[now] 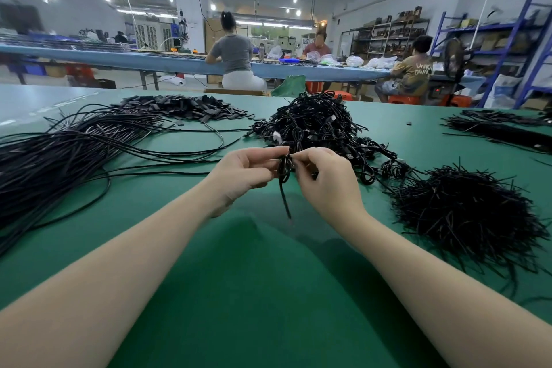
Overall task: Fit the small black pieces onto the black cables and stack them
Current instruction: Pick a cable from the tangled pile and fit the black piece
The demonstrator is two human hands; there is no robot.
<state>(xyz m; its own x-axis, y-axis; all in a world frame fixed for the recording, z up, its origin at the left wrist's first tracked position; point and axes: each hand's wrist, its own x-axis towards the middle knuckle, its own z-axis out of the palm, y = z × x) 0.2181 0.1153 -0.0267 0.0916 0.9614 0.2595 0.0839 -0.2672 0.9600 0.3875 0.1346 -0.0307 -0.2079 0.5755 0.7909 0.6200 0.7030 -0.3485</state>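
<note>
Both hands pinching one looped black cable [284, 169] just above the green table [239, 278].

Left hand [243, 170] and right hand [324, 176] grip its coiled top, tail dangling down; finished bundle pile [316, 125] right behind, loose cables [74, 146] left, small black pieces [182, 107] further back.

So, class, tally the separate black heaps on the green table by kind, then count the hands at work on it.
Loose long cables: 1
Flat small pieces: 1
Coiled cables: 1
Short strands: 1
Far-right bundle: 1
Hands, left hand and right hand: 2
Total: 7
</note>
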